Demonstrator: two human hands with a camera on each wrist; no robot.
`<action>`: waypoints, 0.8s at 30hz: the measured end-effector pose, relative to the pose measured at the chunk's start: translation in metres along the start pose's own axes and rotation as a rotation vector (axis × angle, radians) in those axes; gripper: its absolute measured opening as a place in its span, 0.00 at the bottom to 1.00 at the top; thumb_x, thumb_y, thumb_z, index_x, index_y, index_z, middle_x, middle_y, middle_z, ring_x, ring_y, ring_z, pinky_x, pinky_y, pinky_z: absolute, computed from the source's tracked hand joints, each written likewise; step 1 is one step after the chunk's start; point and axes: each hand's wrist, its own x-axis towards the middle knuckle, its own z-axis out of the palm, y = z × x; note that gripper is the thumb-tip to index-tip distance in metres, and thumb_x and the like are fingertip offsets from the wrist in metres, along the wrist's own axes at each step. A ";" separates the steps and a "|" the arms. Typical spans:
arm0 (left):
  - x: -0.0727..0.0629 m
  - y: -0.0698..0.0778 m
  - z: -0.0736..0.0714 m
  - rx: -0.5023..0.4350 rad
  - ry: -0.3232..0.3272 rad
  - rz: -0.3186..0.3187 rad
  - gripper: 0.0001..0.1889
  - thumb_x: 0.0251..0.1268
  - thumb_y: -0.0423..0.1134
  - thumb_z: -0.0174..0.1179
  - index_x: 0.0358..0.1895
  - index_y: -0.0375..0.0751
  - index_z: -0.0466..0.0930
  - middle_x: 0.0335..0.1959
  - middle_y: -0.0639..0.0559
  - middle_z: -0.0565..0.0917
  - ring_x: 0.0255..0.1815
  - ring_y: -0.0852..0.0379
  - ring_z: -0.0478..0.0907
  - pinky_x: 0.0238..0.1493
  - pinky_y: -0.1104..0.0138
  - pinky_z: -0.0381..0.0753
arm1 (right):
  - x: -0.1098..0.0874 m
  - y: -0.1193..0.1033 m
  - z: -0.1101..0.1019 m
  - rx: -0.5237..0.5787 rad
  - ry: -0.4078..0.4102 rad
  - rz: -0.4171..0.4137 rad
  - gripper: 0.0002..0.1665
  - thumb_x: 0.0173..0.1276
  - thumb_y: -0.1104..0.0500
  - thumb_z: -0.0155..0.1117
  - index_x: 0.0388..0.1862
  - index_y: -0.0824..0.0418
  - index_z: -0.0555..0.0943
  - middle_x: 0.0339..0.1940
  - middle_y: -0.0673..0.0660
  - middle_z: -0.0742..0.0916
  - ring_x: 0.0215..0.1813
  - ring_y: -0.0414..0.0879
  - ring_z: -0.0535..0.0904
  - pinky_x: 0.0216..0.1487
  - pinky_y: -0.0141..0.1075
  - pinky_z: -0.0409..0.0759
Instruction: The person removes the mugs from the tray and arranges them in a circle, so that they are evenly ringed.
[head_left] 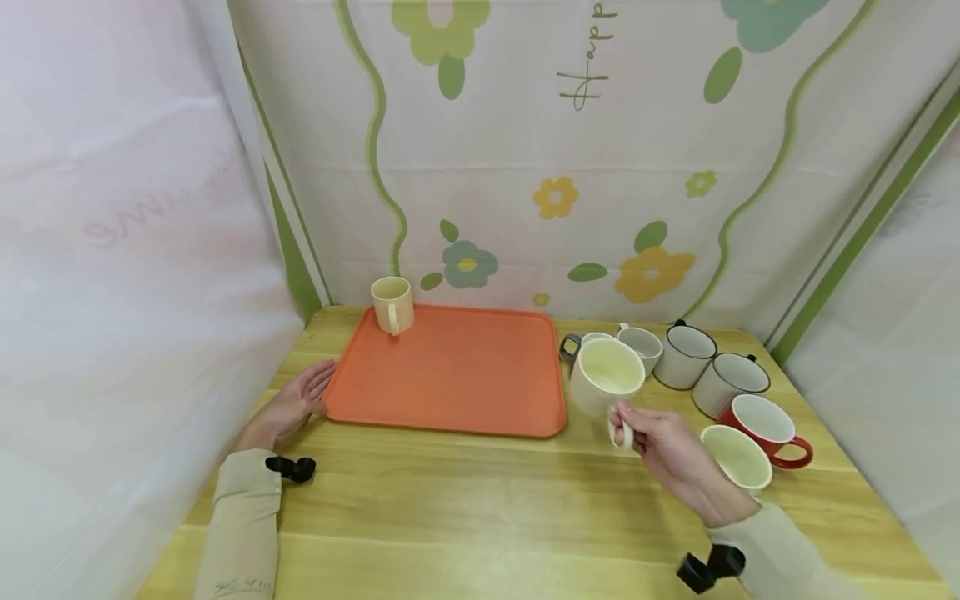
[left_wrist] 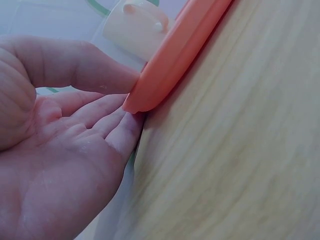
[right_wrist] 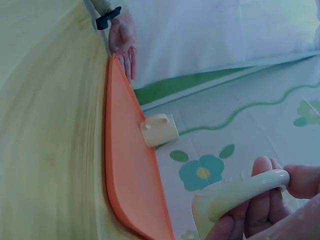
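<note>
My right hand grips a cream mug by its handle, just beyond the right end of the orange tray. That mug appears raised, and it partly hides the cups behind it. In the right wrist view, fingers and thumb curl round the mug's handle. At the tray's left end, my left hand lies with fairly straight fingers. Its thumb touches the tray's rim in the left wrist view, and the fingers reach along the outside. Another cream mug stands upright on the tray's far left corner.
Right of the tray stand a grey-handled cup, a small white cup, two dark-rimmed white mugs, a red mug and a pale cream mug. A flowered curtain hangs behind the wooden table.
</note>
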 end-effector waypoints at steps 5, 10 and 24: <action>-0.005 -0.003 0.001 0.000 -0.002 0.000 0.54 0.61 0.12 0.51 0.86 0.32 0.28 0.88 0.32 0.32 0.87 0.31 0.28 0.62 0.85 0.72 | -0.018 0.022 -0.015 0.004 0.013 -0.045 0.20 0.86 0.53 0.50 0.38 0.55 0.87 0.31 0.44 0.85 0.37 0.36 0.80 0.48 0.29 0.77; -0.004 -0.003 -0.001 0.006 0.012 0.000 0.54 0.60 0.12 0.50 0.86 0.31 0.28 0.88 0.31 0.32 0.87 0.30 0.28 0.62 0.86 0.72 | -0.024 0.037 -0.022 0.023 0.066 -0.075 0.20 0.86 0.54 0.50 0.41 0.56 0.88 0.35 0.44 0.86 0.38 0.37 0.80 0.49 0.29 0.78; 0.001 -0.001 -0.001 -0.001 0.011 0.001 0.55 0.58 0.11 0.50 0.86 0.30 0.28 0.88 0.31 0.32 0.87 0.31 0.28 0.62 0.86 0.71 | -0.038 0.082 -0.023 0.195 0.216 -0.092 0.20 0.86 0.58 0.51 0.42 0.51 0.91 0.38 0.44 0.90 0.39 0.35 0.85 0.47 0.28 0.83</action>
